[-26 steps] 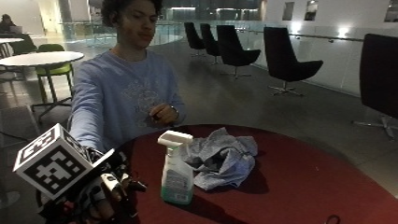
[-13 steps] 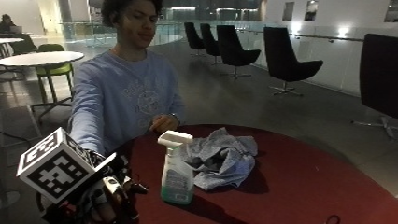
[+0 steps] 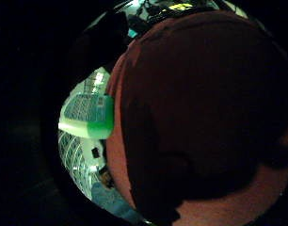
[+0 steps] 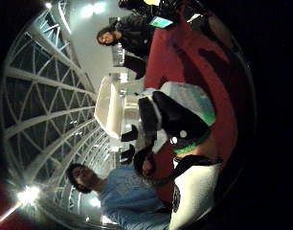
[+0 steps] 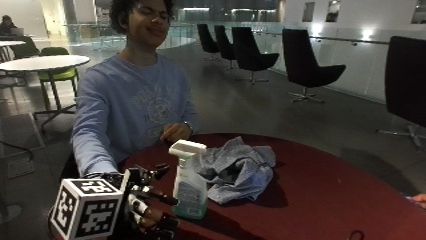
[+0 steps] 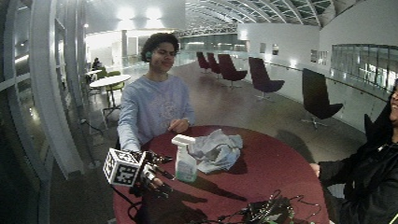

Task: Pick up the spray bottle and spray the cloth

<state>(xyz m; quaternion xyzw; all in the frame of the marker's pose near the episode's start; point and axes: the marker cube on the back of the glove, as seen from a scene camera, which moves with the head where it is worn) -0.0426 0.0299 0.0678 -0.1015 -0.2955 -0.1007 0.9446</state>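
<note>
Outside view: gloved grip (image 5: 150,202) spread beside spray bottle (image 5: 189,181), not touching.

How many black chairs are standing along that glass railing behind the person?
5 show in the outside view: three close together far back, one midway, one cut by the picture's edge. More may be hidden.

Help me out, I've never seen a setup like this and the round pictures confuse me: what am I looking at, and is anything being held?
No machine here: a person sits at a round red table. Their gloved right hand carries tiny cameras on the palm, which give the two round pictures. The other two pictures come from cameras standing nearby. On the table stand a spray bottle and, just behind it, a crumpled cloth. The hand is beside the bottle with fingers spread, not yet gripping it. The bare hand rests at the table's far edge.
</note>
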